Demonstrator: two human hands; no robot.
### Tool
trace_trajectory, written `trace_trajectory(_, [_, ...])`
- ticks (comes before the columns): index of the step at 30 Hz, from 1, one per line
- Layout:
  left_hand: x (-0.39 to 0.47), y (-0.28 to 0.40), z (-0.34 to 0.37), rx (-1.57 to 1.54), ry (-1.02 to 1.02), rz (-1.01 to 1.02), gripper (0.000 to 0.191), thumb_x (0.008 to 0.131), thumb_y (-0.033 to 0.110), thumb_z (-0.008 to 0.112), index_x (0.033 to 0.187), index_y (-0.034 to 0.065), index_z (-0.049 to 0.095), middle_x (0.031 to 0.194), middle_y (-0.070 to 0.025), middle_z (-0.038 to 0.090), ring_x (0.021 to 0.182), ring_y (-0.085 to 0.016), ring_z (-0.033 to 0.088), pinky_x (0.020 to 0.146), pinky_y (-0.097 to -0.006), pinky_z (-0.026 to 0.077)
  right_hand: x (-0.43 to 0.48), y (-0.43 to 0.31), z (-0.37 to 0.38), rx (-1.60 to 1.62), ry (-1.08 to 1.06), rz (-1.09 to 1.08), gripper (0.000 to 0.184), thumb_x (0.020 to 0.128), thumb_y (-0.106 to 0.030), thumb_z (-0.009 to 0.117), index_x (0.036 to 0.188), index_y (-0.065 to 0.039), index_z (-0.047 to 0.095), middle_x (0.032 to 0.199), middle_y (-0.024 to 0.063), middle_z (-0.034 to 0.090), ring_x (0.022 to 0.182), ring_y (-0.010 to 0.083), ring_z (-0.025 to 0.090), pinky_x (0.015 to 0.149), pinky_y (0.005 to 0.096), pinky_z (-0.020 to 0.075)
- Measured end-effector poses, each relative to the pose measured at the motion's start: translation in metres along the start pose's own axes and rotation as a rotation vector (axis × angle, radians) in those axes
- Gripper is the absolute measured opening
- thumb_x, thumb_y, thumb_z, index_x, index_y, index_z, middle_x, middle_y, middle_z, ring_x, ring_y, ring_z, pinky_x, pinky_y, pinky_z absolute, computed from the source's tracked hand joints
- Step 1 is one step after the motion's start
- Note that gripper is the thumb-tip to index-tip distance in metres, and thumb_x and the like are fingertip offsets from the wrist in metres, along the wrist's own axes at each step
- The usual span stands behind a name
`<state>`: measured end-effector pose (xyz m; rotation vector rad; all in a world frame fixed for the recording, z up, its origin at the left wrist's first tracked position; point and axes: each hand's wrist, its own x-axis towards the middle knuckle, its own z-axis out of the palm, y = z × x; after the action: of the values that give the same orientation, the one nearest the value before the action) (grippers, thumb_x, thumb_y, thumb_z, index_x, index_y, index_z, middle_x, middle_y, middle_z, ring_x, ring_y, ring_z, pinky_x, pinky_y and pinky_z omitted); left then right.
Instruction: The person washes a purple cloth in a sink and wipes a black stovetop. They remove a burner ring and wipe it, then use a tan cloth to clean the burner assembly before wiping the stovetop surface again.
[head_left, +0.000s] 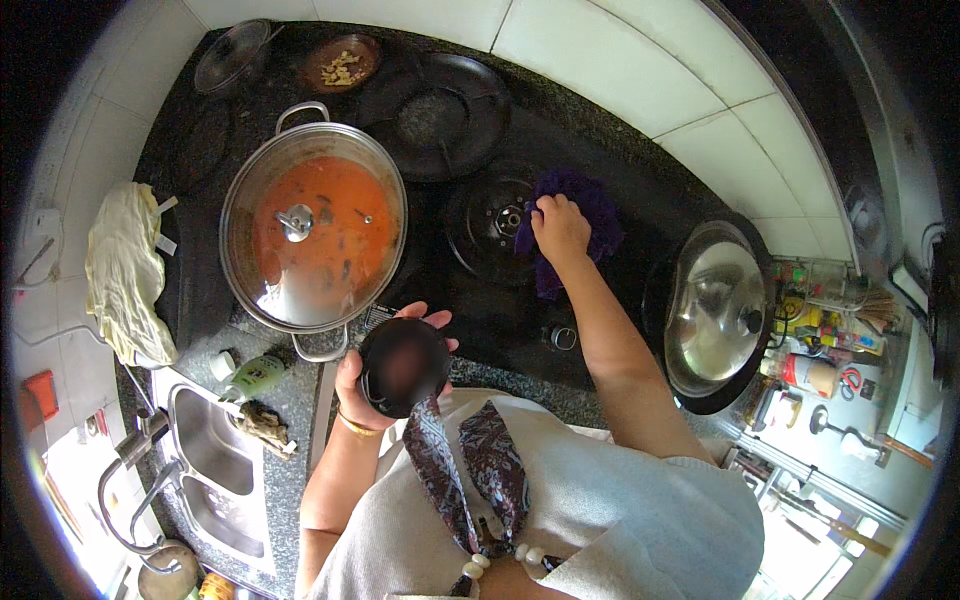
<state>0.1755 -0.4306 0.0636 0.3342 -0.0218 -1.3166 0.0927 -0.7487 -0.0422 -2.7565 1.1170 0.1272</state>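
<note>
My left hand (358, 401) holds up a round, shiny black disc (403, 369) in front of my chest; its middle is blurred. With my right hand (561, 229) I grip a purple cloth (581, 206), pressed to the black cooktop just right of a bare gas burner (506, 220). The burner's metal centre is exposed. A black pan support (431, 112) lies behind it, off to the left. Left of the burner stands a wide steel pot (234, 259) under a glass lid (337, 210), with orange-red liquid inside.
A lidded black wok (716, 319) stands at the right. Behind the pot are a brown dish (367, 52) of chopped pieces and a glass lid (234, 54). At the left are a pale cloth (124, 274), a green bottle (256, 375) and a steel double sink (217, 442) with a tap (139, 435).
</note>
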Motion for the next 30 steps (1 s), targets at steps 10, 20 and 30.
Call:
trace_trajectory(10, [-0.006, 0.004, -0.004, -0.080, 0.049, -0.019, 0.101, 0.073, 0.058, 0.068, 0.144, 0.0033, 0.021, 0.146, -0.0236, 0.028, 0.124, -0.037, 0.045, 0.085, -0.0545, 0.051, 0.028, 0.002, -0.017, 0.124, -0.246, 0.060, 0.021, 0.084, -0.022, 0.065, 0.100, -0.010, 0.059, 0.102, 0.0136, 0.055, 0.087, 0.0335, 0.059, 0.074, 0.0455, 0.0527])
trace_trajectory(20, [-0.010, 0.008, -0.011, -0.115, 0.012, 0.005, 0.099, 0.075, 0.059, 0.066, 0.145, 0.0063, 0.021, 0.147, -0.0227, 0.026, 0.128, -0.040, 0.038, 0.088, -0.0604, 0.048, -0.003, -0.022, -0.029, -0.043, -0.282, 0.050, 0.049, 0.081, -0.039, 0.070, 0.120, -0.011, 0.057, 0.124, 0.0160, 0.044, 0.115, 0.0363, 0.046, 0.086, 0.0478, 0.0510])
trace_trajectory(30, [-0.017, 0.010, -0.005, -0.118, 0.055, 0.069, 0.103, 0.071, 0.057, 0.070, 0.143, 0.0002, 0.024, 0.143, -0.0254, 0.034, 0.121, -0.039, 0.047, 0.086, -0.0529, 0.051, 0.020, 0.009, -0.007, 0.092, -0.209, -0.031, 0.020, 0.082, -0.015, 0.069, 0.101, -0.011, 0.062, 0.117, 0.0159, 0.045, 0.097, 0.0357, 0.057, 0.080, 0.0449, 0.0516])
